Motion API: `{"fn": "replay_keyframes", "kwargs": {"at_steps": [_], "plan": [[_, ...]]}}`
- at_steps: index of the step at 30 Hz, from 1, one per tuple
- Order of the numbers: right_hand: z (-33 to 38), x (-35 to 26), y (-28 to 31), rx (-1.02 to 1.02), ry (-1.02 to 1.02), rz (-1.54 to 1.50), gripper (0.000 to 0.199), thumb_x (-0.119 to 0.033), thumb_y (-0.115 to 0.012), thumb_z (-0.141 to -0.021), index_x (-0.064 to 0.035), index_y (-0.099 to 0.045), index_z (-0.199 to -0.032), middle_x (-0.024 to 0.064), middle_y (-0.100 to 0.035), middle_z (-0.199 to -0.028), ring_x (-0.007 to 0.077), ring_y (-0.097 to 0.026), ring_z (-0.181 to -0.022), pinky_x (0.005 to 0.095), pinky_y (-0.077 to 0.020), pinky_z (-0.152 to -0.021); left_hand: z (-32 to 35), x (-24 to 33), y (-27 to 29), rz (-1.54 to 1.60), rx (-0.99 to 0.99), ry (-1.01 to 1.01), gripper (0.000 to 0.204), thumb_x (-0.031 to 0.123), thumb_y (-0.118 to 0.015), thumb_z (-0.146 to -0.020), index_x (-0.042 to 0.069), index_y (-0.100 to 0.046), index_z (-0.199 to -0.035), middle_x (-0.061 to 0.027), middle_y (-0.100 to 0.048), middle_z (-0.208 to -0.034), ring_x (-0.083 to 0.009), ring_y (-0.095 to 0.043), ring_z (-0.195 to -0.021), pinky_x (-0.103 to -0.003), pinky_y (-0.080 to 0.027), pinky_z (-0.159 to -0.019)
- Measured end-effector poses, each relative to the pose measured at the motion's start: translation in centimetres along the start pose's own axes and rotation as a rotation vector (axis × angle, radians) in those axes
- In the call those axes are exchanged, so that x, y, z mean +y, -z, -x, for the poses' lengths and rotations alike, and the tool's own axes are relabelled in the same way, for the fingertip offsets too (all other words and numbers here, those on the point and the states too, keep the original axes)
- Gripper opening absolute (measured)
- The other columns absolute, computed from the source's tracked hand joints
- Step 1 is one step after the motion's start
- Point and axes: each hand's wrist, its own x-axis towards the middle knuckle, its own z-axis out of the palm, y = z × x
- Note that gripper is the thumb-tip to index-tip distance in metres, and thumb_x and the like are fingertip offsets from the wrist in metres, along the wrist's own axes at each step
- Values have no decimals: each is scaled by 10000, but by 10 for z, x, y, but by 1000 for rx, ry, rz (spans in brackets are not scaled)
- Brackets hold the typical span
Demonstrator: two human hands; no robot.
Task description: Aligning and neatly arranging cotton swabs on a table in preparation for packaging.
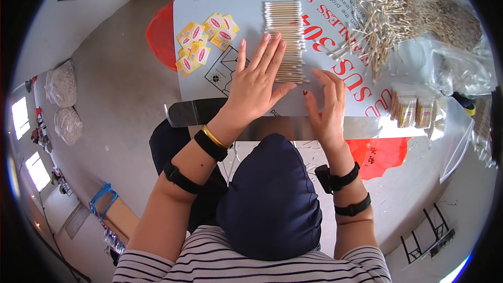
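Your striped shirt (251, 264) is nearest, below the grey table (249, 15). On the table, your left hand (254, 86) is palm down, fingers long and thumb out to the side, over the left edge of the swab row (285, 21); whether it presses is hard to tell. Your right hand (330, 107) is loosely curled, thumb and fingers apart, just beside the row's near end. Yellow labels (200, 52) lie left, a loose swab pile (387, 10) far right, bagged swabs (411, 110) nearer.
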Motion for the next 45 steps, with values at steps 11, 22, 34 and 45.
{"fn": "replay_keyframes", "kwargs": {"at_steps": [11,22,34,45], "plan": [[-25,-9,-13,-24,1,-357,604,-175,-564,-1060,24,-417,-1610,258,-406,-1657,433,-403,-1533,495,-315,-1268,2,-15,0,732,296,96,927,521,-508,-1093,-26,-91,-1714,-301,-70,-1779,-438,-53,-1667,-576,-36,-1322],[-54,-7,-50,-70,28,-599,694,-259,-417,-1096,-2,-220,-1710,259,-152,-1784,413,-142,-1660,481,-156,-1330,-23,5,-18,1108,316,67,1052,662,-464,-1076,-31,10,-1709,-302,58,-1782,-442,27,-1665,-523,-71,-1332],[-89,11,-47,-31,48,-578,658,-257,-390,-1118,50,-248,-1683,270,-209,-1764,398,-162,-1656,467,-155,-1333,-50,-13,-12,1121,401,109,1048,643,-474,-1080,-38,17,-1706,-286,45,-1789,-405,33,-1671,-507,-45,-1338],[-102,6,-51,-74,48,-510,662,-239,-433,-1102,22,-263,-1685,258,-194,-1771,412,-180,-1650,468,-186,-1330,-59,-18,-11,1201,350,106,1038,662,-449,-1083,-31,-1,-1711,-270,33,-1795,-388,14,-1675,-486,-75,-1341]]}}
